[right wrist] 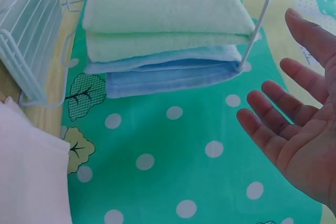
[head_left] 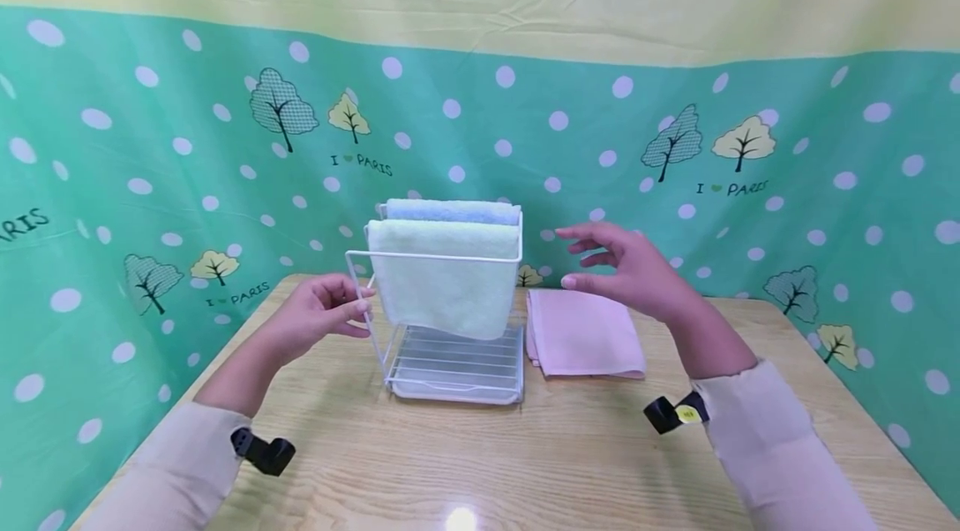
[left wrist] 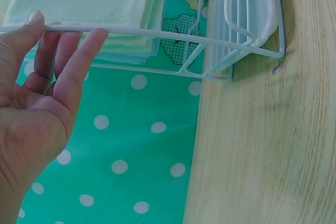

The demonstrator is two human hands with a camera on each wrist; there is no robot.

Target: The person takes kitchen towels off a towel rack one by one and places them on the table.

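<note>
A white wire towel rack (head_left: 454,385) with a tray base stands on the table. Over its rear bars hang a pale green towel (head_left: 446,281) and, behind it, a blue towel (head_left: 457,212); the front bar is bare. My left hand (head_left: 318,316) pinches the rack's left upright between thumb and fingers, as the left wrist view also shows with the thumb (left wrist: 34,20) on the wire. To the right of the rack, my right hand (head_left: 626,268) hovers with fingers spread and nothing in it. Below that hand lies a folded pink towel (head_left: 585,335).
The wooden table (head_left: 480,464) runs back to a green dotted curtain (head_left: 525,122) printed with trees. A camera is strapped to each wrist, the left camera (head_left: 266,454) and the right camera (head_left: 667,414).
</note>
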